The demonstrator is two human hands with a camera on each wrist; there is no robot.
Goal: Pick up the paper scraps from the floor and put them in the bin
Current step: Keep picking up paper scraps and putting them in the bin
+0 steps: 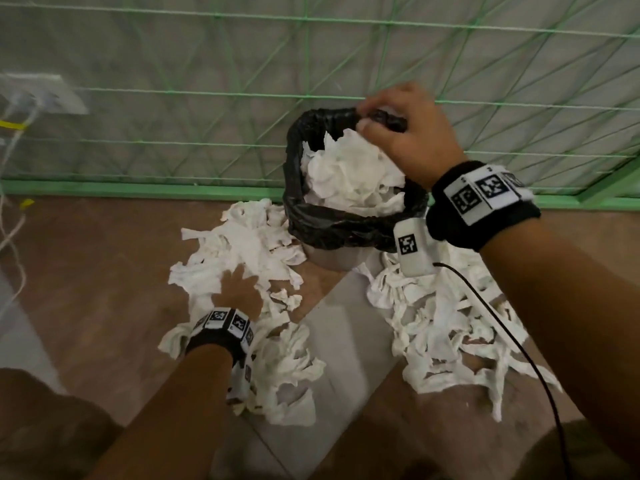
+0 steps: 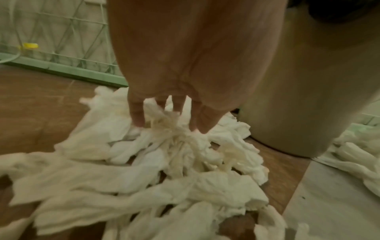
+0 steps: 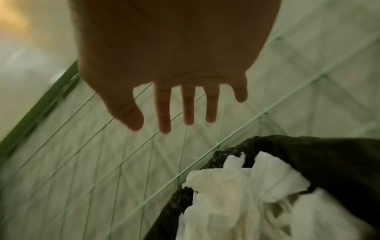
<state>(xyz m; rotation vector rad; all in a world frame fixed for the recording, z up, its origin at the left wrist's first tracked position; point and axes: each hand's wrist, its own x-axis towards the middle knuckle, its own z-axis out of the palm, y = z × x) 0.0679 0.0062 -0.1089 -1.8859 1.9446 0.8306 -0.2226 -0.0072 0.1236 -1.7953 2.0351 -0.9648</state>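
The bin, lined with a black bag, stands by the fence and is heaped with white paper scraps. My right hand hovers over its far rim with fingers spread and nothing in it; the right wrist view shows this hand above the bag and its scraps. More scraps lie on the floor left of the bin and right of it. My left hand is down in the left pile. There its fingertips pinch a bunch of scraps together.
A green mesh fence with a green base rail runs behind the bin. A white socket block with cables sits at the far left. A black cable trails from my right wrist over the right pile. The bin's grey side stands close beside my left hand.
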